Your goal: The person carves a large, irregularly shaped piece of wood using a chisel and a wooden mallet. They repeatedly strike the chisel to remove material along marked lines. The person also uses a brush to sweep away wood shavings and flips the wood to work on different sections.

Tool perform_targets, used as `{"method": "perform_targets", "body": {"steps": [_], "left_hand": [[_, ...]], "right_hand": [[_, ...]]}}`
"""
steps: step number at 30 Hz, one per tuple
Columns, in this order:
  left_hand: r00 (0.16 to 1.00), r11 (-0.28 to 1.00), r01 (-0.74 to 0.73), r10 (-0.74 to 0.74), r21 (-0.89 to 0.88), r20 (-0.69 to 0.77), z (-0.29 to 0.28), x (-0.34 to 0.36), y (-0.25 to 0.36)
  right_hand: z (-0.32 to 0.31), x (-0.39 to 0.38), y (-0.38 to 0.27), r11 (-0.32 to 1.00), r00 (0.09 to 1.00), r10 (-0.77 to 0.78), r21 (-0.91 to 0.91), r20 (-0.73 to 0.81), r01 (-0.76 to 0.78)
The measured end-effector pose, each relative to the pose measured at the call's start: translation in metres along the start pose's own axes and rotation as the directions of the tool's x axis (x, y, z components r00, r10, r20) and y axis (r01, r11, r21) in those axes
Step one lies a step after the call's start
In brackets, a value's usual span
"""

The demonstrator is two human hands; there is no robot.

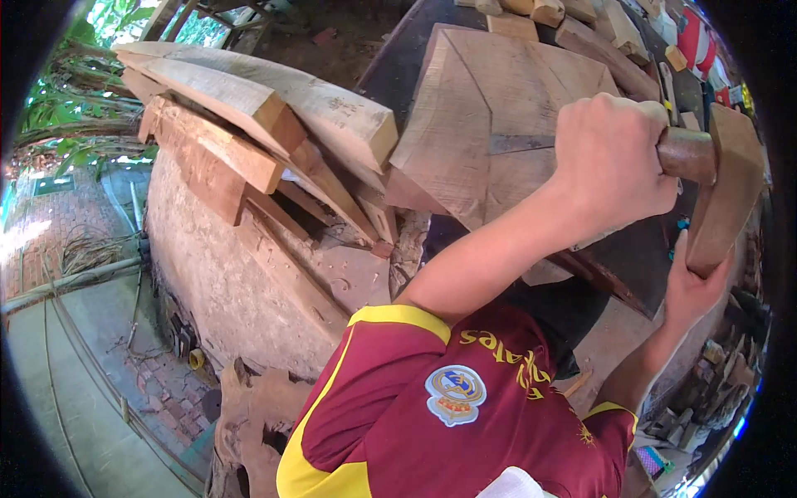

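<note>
Presently, one tan, flat-sided block is extending above the right hand, which is gripping its lower end; the left hand is clenching one brown cylinder beside the block.

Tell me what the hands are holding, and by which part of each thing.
The left hand grips a brown cylindrical tool just behind its protruding end; the right hand holds a wooden club by its lower end.
</note>
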State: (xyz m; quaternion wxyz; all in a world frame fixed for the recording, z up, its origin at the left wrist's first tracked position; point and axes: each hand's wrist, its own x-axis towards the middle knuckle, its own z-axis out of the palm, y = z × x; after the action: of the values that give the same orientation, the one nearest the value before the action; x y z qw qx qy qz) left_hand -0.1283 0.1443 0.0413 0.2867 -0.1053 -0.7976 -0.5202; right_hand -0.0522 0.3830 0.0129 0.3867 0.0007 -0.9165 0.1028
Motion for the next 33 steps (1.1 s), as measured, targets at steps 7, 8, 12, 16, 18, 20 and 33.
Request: {"method": "perform_targets", "body": {"steps": [7,8,12,16,18,20,33], "left_hand": [[0.996,0.999,0.005,-0.008,0.036,0.083,0.002,-0.004,0.0],[0.997,0.999,0.003,-0.005,0.035,0.078,0.002,-0.004,0.0],[0.995,1.0,-0.012,0.011,0.015,0.097,0.004,-0.001,0.0],[0.991,0.998,-0.011,0.003,0.062,0.132,0.009,-0.007,0.0],[0.988,0.995,-0.011,-0.004,0.096,0.155,0.011,-0.008,-0.002],[0.982,0.995,-0.012,-0.006,0.097,0.187,0.011,-0.008,-0.002],[0.973,0.992,-0.033,0.005,0.119,0.23,0.017,-0.012,-0.004]], "right_hand": [[0.017,-0.015,-0.024,0.905,0.978,0.189,0.402,-0.084,-0.141],[0.012,-0.018,-0.021,0.977,0.99,0.124,0.169,0.06,-0.133],[-0.009,-0.011,-0.005,0.827,0.91,0.41,0.395,0.061,-0.399],[0.013,-0.018,-0.017,0.855,0.958,0.239,0.502,-0.158,-0.13],[0.006,-0.017,0.005,0.978,0.994,0.107,0.184,-0.011,-0.103],[-0.007,-0.012,0.018,0.996,0.998,0.053,-0.078,0.023,-0.051],[0.001,-0.025,0.008,0.694,0.844,0.53,0.613,-0.08,-0.378]]}}
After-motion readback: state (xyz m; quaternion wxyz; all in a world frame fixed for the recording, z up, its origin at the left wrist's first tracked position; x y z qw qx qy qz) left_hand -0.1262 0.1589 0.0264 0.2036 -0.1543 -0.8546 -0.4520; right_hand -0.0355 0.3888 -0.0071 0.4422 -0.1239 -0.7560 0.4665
